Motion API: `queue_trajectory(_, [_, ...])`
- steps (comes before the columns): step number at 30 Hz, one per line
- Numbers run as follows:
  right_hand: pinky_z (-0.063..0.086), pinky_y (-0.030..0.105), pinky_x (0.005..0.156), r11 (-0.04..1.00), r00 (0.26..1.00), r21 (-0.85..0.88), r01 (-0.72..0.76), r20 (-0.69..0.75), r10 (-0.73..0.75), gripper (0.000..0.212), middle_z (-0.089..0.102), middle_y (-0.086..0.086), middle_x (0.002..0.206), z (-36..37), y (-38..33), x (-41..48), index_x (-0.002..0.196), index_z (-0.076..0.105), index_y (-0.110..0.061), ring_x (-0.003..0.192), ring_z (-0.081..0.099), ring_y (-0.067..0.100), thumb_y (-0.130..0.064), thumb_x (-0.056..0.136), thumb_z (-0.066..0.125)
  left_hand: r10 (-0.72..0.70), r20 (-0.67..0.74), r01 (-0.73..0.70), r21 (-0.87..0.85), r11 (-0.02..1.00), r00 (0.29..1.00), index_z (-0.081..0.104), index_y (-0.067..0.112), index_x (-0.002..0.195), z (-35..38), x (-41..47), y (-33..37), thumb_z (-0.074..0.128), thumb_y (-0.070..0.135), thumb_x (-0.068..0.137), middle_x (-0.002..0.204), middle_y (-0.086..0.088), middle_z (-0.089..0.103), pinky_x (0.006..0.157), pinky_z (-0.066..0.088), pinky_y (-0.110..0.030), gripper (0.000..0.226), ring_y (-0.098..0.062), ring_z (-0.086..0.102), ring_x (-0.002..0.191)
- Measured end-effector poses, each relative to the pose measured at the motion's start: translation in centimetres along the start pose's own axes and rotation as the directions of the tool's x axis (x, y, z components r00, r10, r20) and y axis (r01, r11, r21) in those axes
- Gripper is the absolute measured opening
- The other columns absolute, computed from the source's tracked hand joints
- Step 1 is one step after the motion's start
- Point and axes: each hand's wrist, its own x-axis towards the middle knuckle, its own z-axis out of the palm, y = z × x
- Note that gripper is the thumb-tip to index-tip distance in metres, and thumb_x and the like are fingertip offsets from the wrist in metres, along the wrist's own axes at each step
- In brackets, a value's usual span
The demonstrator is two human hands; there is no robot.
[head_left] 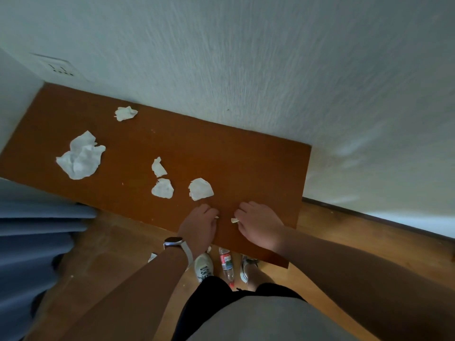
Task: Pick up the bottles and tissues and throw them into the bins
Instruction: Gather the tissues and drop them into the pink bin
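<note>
Both hands hover over the near edge of the table (pixel 246 168), fingers curled in. The left hand (pixel 199 225) pinches a white scrap (pixel 216 217) at its fingertips, and the right hand (pixel 258 225) seems to pinch a second scrap (pixel 234 220) the same way.

The nearest tissue (pixel 200 189) lies straight ahead of the left hand, just beyond its knuckles, so the left is the closer one. Two more tissues (pixel 162 188) sit further ahead and to the left, and the largest tissue (pixel 80 156) is well off to the left.

The bottle (pixel 226 263) lies on the floor below and behind the hands, between the shoes, its long axis running from the table toward the person. No bin is in view.
</note>
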Motion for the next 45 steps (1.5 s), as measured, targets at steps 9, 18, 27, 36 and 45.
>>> queue_trajectory(9, [0.047,0.027,0.075,0.985,0.984,0.067,-0.156,-0.071,0.161,0.021,0.051,-0.009,0.094,-0.7,-1.2,-2.0,0.11,0.058,-0.023,0.084,0.049,0.008,-0.031,0.1,0.042,0.008,-0.071,-0.019,-0.151,0.988,0.997,0.069,0.016,0.103,-3.3,-0.7,1.9,0.059,0.014,0.093,0.102,0.0,0.066,0.076,0.045,-0.024,0.015,-0.017,0.06,0.092])
queue_trajectory(18, [0.038,0.018,0.061,0.901,0.885,0.201,-0.384,-0.196,0.421,0.016,0.053,-0.01,0.086,-2.7,-6.4,-5.2,0.101,0.059,-0.026,0.075,0.049,0.005,-0.034,0.097,0.046,0.137,-0.076,-0.148,-0.174,0.974,0.988,0.068,0.017,0.108,-7.4,-2.4,2.5,0.057,0.02,0.096,0.104,0.001,0.067,0.077,0.044,-0.02,0.017,-0.013,0.059,0.094])
queue_trajectory(27, [0.037,0.02,0.054,0.728,0.667,0.333,-0.599,-0.296,0.684,0.013,0.05,-0.009,0.079,-1.9,-12.4,-9.4,0.083,0.052,-0.024,0.069,0.049,0.008,-0.031,0.094,0.051,0.346,-0.04,-0.346,-0.22,0.912,0.937,0.067,0.019,0.111,-9.7,-4.1,2.0,0.057,0.022,0.095,0.106,0.007,0.064,0.071,0.037,-0.01,0.019,-0.003,0.052,0.092])
queue_trajectory(36, [0.026,0.017,0.05,0.532,0.424,0.484,-0.695,-0.321,0.847,0.015,0.053,-0.006,0.076,-1.0,-16.6,-15.6,0.083,0.054,-0.022,0.06,0.047,0.005,-0.031,0.095,0.051,0.581,-0.029,-0.566,-0.27,0.779,0.813,0.069,0.018,0.108,-9.9,-6.1,5.7,0.06,0.025,0.094,0.103,0.005,0.067,0.072,0.041,-0.009,0.018,-0.006,0.059,0.091])
queue_trajectory(45, [0.041,0.029,0.052,0.415,0.236,0.601,-0.683,-0.357,0.904,0.016,0.055,-0.003,0.072,1.6,-17.2,-23.9,0.084,0.057,-0.018,0.063,0.053,0.016,-0.031,0.092,0.052,0.605,0.008,-0.568,-0.333,0.752,0.796,0.065,0.025,0.106,-8.3,-10.4,12.2,0.057,0.029,0.096,0.097,0.013,0.062,0.067,0.048,-0.013,0.014,-0.003,0.058,0.085])
